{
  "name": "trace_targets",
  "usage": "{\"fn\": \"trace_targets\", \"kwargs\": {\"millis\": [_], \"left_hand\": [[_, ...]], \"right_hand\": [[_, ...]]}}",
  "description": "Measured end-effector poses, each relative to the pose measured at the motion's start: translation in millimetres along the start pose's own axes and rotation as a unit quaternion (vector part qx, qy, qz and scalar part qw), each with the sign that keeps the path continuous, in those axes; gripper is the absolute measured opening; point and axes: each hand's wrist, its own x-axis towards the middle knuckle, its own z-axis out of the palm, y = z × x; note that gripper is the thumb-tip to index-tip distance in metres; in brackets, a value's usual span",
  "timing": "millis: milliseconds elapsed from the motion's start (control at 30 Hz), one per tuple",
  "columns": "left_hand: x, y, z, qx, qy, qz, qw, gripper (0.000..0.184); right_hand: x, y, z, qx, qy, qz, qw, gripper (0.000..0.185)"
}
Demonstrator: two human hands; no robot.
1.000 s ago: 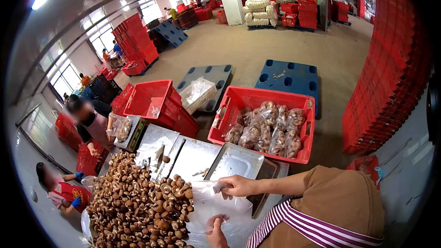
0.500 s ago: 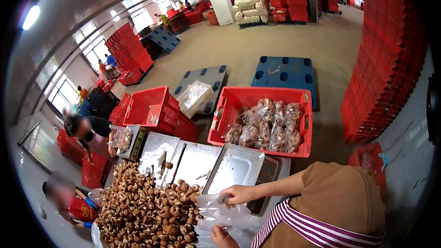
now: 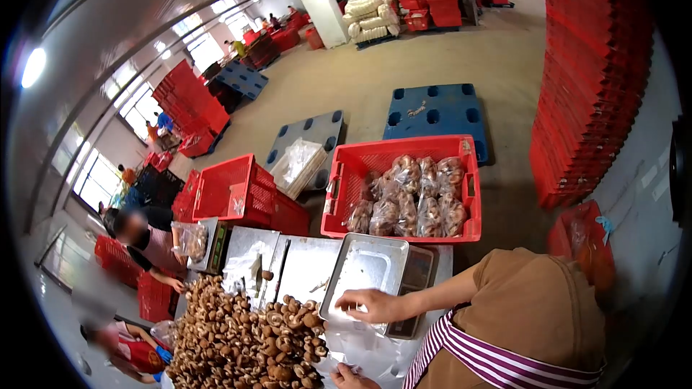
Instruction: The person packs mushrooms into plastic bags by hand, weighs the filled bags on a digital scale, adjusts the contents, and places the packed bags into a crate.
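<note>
At the bottom, my left hand [image 3: 352, 377] pinches the edge of a clear plastic bag [image 3: 364, 349]. Above the bag, my right hand [image 3: 371, 305] is over the near edge of a metal tray [image 3: 360, 263]. Its fingers are bent and apart from the thumb, and nothing clearly shows in them. A large heap of brown shiitake mushrooms [image 3: 245, 335] lies to the left of both hands. The bag looks flat, and part of it is cut off by the frame's lower edge.
A red crate [image 3: 473, 227] of bagged mushrooms [image 3: 407, 202] stands beyond the tray. One co-worker [image 3: 155, 238] is by a scale [image 3: 216, 245] with a filled bag; another [image 3: 130, 342] is at the heap. Tall stacked red crates [image 3: 591, 86] rise on the right.
My right hand has let go of the bag's upper part and risen slightly over the tray. My left hand keeps its pinch. The view has shifted a little.
</note>
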Motion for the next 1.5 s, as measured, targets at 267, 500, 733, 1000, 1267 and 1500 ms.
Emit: {"fn": "trace_targets", "kwargs": {"millis": [267,500,733,1000,1267,1500], "left_hand": [[4.1,4.4,19.8,-0.019,-0.092,-0.026,0.995,0.034],[-3.6,0.9,37.6,-0.013,-0.130,-0.045,0.990,0.035],[-12.9,-5.7,44.8,-0.005,-0.133,-0.058,0.989,0.036],[-15.4,-21.0,39.9,0.042,-0.038,-0.037,0.998,0.037],[-12.4,-55.8,-12.7,0.178,0.110,0.060,0.976,0.038],[-20.0,-40.4,-27.5,0.236,0.149,0.017,0.960,0.033]], "right_hand": [[-29.8,-0.7,37.6,0.045,-0.129,-0.039,0.990,0.022],[-43.2,26.7,44.1,0.038,-0.214,0.042,0.975,0.035],[-49.6,36.4,39.7,0.159,-0.219,0.104,0.957,0.026],[-50.1,42.7,24.1,0.136,-0.148,0.127,0.971,0.016],[-16.1,78.8,-13.0,0.602,-0.049,0.384,0.698,0.011],[-14.9,41.4,-12.1,0.241,-0.131,0.269,0.923,0.018]]}}
